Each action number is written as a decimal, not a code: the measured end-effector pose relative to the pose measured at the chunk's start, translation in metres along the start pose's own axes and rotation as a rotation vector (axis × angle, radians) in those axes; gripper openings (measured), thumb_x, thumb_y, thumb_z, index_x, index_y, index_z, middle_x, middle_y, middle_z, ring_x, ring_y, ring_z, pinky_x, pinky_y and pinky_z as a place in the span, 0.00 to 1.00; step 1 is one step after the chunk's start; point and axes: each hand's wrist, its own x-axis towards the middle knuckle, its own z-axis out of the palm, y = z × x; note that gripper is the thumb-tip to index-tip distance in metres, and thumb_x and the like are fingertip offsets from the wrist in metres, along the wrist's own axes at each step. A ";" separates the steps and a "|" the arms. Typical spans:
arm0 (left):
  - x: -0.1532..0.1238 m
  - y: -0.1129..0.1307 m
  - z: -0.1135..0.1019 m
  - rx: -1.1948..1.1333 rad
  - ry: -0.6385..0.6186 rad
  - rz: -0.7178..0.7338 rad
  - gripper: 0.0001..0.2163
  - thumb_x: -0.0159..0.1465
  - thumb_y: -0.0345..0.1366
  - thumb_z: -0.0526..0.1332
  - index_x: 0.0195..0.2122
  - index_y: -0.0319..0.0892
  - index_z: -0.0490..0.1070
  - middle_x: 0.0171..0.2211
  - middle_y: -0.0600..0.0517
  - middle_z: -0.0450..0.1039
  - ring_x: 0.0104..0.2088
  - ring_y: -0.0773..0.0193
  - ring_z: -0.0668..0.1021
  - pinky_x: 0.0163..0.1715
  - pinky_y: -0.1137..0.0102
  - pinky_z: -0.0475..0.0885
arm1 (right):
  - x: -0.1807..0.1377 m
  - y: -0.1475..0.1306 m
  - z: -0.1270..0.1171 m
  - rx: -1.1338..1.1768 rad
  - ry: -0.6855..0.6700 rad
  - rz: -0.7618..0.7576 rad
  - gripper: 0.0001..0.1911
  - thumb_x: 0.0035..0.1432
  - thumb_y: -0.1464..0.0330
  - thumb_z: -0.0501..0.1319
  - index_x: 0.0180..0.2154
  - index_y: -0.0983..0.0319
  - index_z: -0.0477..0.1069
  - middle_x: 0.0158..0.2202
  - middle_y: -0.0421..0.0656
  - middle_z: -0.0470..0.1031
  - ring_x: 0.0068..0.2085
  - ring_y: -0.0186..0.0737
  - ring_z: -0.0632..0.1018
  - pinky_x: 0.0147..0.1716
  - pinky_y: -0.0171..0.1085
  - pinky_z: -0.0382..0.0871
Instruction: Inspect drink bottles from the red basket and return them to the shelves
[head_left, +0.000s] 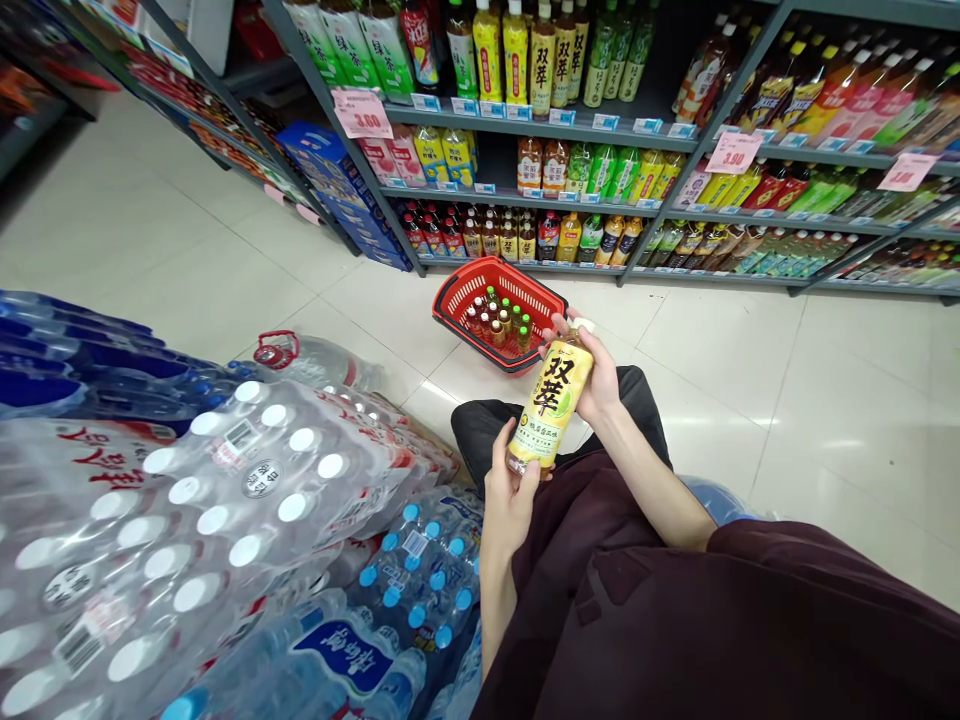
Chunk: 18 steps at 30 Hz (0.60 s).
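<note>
I hold a yellow-labelled drink bottle (553,400) with large dark characters, tilted with its white cap away from me. My left hand (508,490) grips its bottom end, fingers curled around the base. My right hand (592,375) wraps the upper part near the neck. Just beyond the bottle, a red plastic basket (457,300) stands on the floor with several small bottles (499,318) standing upright inside.
Shelves of bottled drinks (570,170) with price tags run along the back. Shrink-wrapped packs of water bottles (247,500) are stacked at my left. Pale floor tiles (787,390) stretch to the right. My dark-clothed knees (487,425) are below the bottle.
</note>
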 end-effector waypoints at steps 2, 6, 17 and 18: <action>0.001 -0.002 0.000 0.058 -0.027 -0.007 0.35 0.70 0.50 0.60 0.73 0.43 0.50 0.60 0.39 0.73 0.51 0.54 0.82 0.49 0.61 0.80 | 0.002 -0.001 -0.002 -0.011 0.024 0.007 0.12 0.60 0.65 0.65 0.46 0.58 0.73 0.48 0.40 0.82 0.43 0.39 0.82 0.46 0.41 0.80; 0.002 -0.006 0.002 0.090 -0.068 0.012 0.34 0.71 0.48 0.60 0.73 0.44 0.49 0.65 0.41 0.68 0.59 0.56 0.78 0.60 0.60 0.73 | 0.004 -0.004 -0.005 -0.052 0.028 0.002 0.13 0.60 0.62 0.66 0.46 0.58 0.74 0.49 0.40 0.82 0.42 0.39 0.82 0.46 0.40 0.80; 0.009 -0.016 -0.002 0.527 0.021 0.121 0.36 0.69 0.46 0.62 0.74 0.46 0.47 0.70 0.40 0.57 0.70 0.53 0.64 0.69 0.57 0.61 | 0.008 -0.013 -0.008 -0.454 -0.113 0.079 0.17 0.56 0.56 0.69 0.41 0.61 0.77 0.48 0.46 0.81 0.44 0.44 0.82 0.43 0.39 0.79; 0.011 -0.021 -0.004 0.560 0.054 0.132 0.36 0.70 0.45 0.61 0.74 0.46 0.46 0.70 0.39 0.57 0.70 0.52 0.64 0.68 0.57 0.62 | 0.006 -0.014 -0.011 -0.578 -0.147 0.102 0.17 0.56 0.56 0.70 0.40 0.62 0.77 0.47 0.46 0.81 0.44 0.44 0.82 0.41 0.38 0.79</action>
